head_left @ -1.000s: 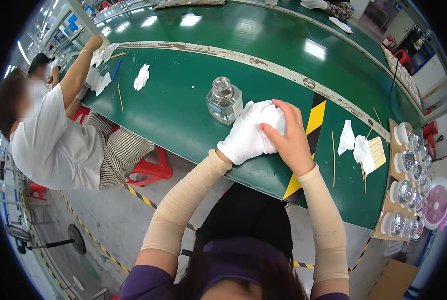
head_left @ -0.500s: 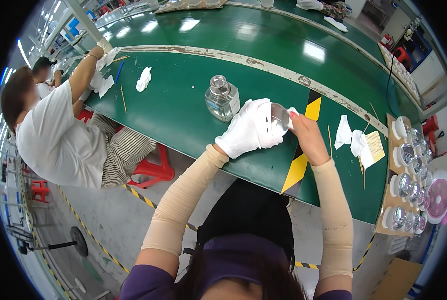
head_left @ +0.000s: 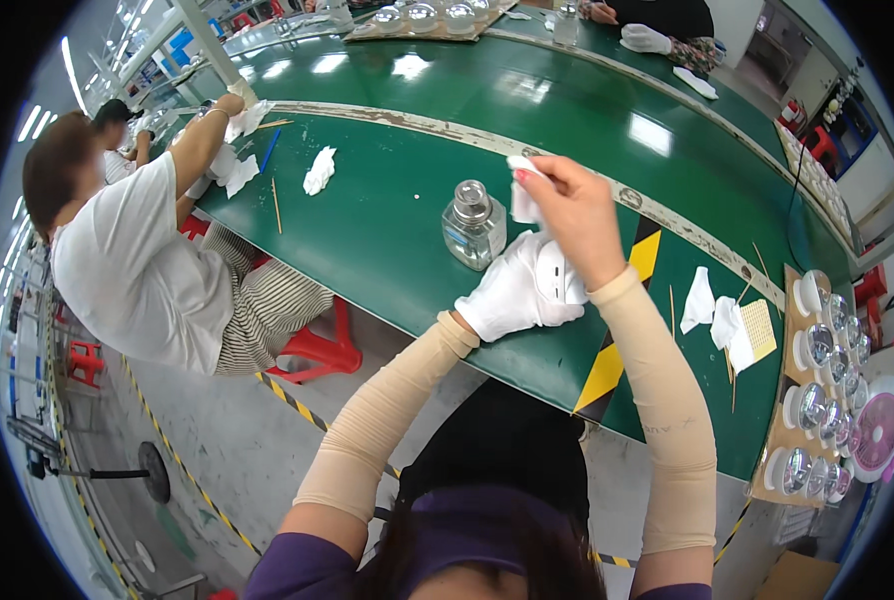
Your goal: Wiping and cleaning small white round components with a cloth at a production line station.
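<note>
My left hand [head_left: 507, 295], in a white glove, grips a white round housing [head_left: 551, 268] with small dark slots in its side. Part of that housing is hidden behind my bare right hand [head_left: 585, 222], which is raised above it. Between the right thumb and fingers a folded white cloth [head_left: 523, 203] is pinched, its lower end hanging close to the gloved hand. Just left of the cloth stands a clear glass bottle [head_left: 475, 238] with a stopper-like top, holding some clear liquid.
White cloths [head_left: 699, 297], thin sticks and a yellowish pad [head_left: 759, 332] lie on the green table [head_left: 387, 270] at right. Cardboard trays [head_left: 775, 455] of shiny round pieces stand past its right end. A co-worker [head_left: 157, 260] sits at left; another person's gloved hand [head_left: 647, 38] shows across the table.
My right hand has lifted the cloth off the housing and moved up and left toward the bottle. The left hand still grips the housing. The whole view has shifted slightly.
</note>
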A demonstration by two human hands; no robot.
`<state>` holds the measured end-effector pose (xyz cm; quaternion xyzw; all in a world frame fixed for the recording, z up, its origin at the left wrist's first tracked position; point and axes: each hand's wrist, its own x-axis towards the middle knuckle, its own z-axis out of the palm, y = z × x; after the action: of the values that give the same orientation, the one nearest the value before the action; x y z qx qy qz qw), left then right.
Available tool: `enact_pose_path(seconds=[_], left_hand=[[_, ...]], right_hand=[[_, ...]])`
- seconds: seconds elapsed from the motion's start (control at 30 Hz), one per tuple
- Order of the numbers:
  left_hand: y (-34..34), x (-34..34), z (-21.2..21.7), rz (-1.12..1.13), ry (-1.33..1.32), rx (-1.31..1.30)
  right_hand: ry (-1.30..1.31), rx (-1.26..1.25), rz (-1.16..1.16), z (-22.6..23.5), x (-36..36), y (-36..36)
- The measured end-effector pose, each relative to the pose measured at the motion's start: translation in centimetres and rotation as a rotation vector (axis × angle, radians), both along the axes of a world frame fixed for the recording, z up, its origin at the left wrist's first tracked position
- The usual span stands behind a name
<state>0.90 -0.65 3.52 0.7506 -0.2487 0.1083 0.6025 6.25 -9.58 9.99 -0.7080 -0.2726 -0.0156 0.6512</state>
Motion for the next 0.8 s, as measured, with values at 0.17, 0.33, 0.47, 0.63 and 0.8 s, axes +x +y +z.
enact_pose_path(seconds=[0.17, 0.33, 0.47, 0.63, 0.8], left_hand=[[1.5, -0.8, -1.9, -0.187, 0.276, -0.14], [1.4, -1.2, -2.1, 0.008, -0.023, 0.374], [1.3, -1.7, -1.6, -0.024, 0.032, 0.27], [1.1, -1.4, -1.0, -0.063, 0.183, 0.231], [0.4, -1.4, 0.1, -0.031, 0.166, -0.109]], right_hand=[[-0.587, -0.111, 0.005, -0.8, -0.7, 2.8], [-0.966, -0.435, -0.013, -1.1, -1.4, 2.3], [-0.988, -0.472, -0.063, -1.5, -1.5, 2.3], [-0.911, -0.463, -0.087, -1.5, -1.2, 2.2], [-0.703, -0.183, -0.1, -0.7, -0.4, -0.4]])
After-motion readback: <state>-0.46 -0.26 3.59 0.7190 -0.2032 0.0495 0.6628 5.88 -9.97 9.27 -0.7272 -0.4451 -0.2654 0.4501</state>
